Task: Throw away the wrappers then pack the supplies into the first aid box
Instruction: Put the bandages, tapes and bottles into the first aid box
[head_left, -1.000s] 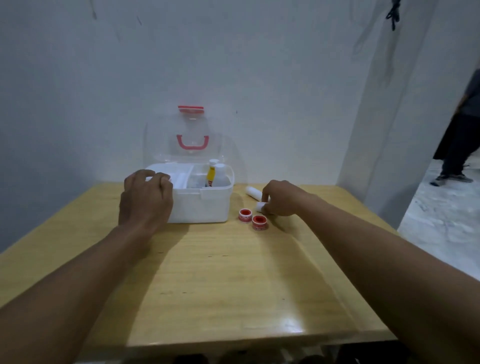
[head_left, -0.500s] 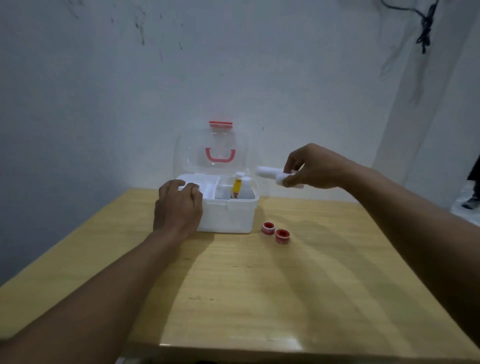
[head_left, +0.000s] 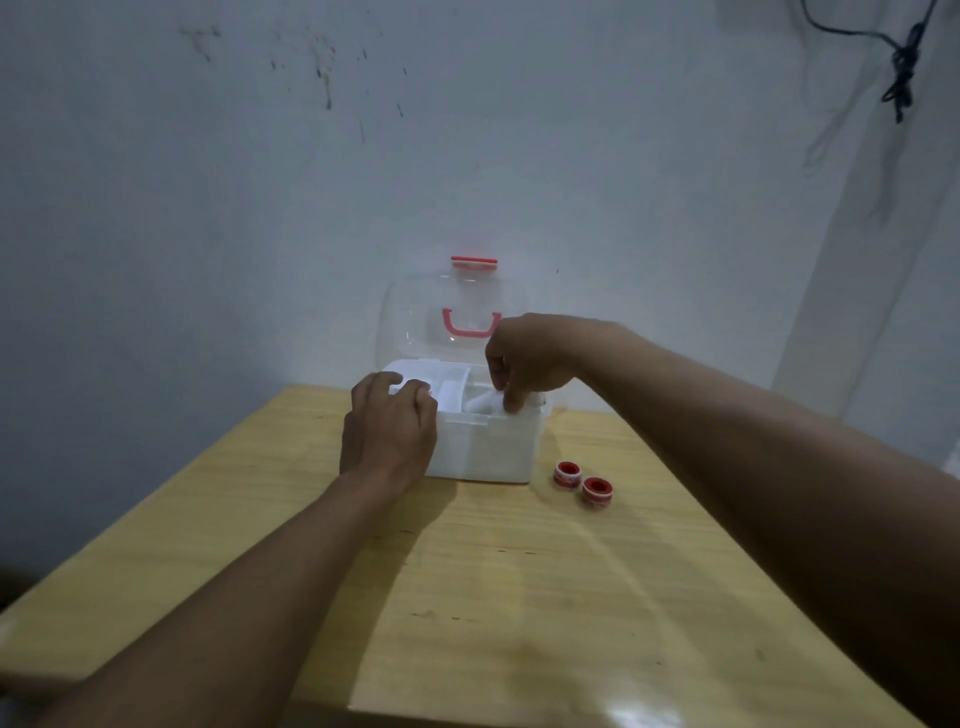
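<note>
The white first aid box (head_left: 488, 447) stands at the far side of the wooden table (head_left: 467, 597), its clear lid (head_left: 415, 317) with a red handle raised against the wall. My left hand (head_left: 389, 431) rests on the box's front left rim, fingers curled over it. My right hand (head_left: 524, 364) reaches down into the right compartment, fingers pinched on white bandage rolls (head_left: 485, 401) that lie partly inside. Two small red-and-white tape rolls (head_left: 582, 483) sit on the table just right of the box. The box's other contents are hidden by my hand.
A pale wall stands right behind the box. A dark cord (head_left: 901, 67) hangs on the wall at the upper right. The table's near edge (head_left: 363, 714) is close to me, and its left edge runs diagonally.
My right hand lifted the white rolls from the table beside the tape rolls, carried them over the box and lowered them into the right compartment. The left hand stayed on the box.
</note>
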